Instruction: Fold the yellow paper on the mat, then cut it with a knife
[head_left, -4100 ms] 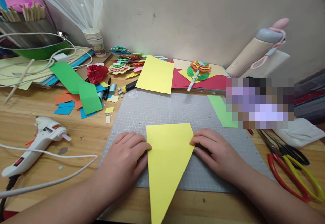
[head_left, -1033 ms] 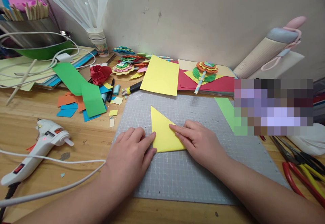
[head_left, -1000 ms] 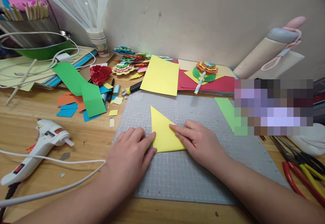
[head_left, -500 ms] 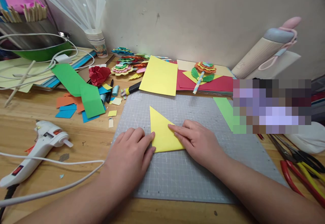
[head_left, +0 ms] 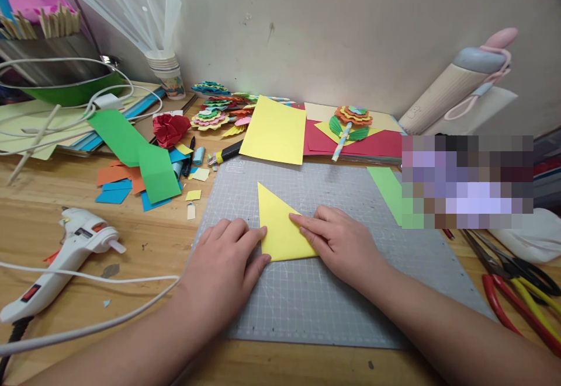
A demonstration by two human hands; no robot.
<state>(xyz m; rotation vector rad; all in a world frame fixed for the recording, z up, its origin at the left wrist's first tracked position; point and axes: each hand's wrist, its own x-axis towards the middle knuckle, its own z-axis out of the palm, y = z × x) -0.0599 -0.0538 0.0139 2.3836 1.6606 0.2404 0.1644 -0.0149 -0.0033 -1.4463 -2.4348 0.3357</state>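
A sheet of yellow paper, folded into a triangle, lies flat on the grey cutting mat. My left hand holds its lower left side, the index fingertip at the left edge and the thumb at the bottom corner. On the slanting right edge, my right hand presses with its index finger extended and the other fingers curled. The right hand covers the triangle's right corner. Just beyond the triangle, an unfolded yellow sheet rests at the mat's back edge.
A white glue gun and its cable lie left. Green paper strips, a red crumpled piece and scraps are behind it. Paper flowers and one stemmed flower lie at the back. Scissors and red-handled pliers lie right.
My left thumb has slid very slightly right over the paper's bottom corner. Otherwise the hands and paper stay in place; the view has shifted a little.
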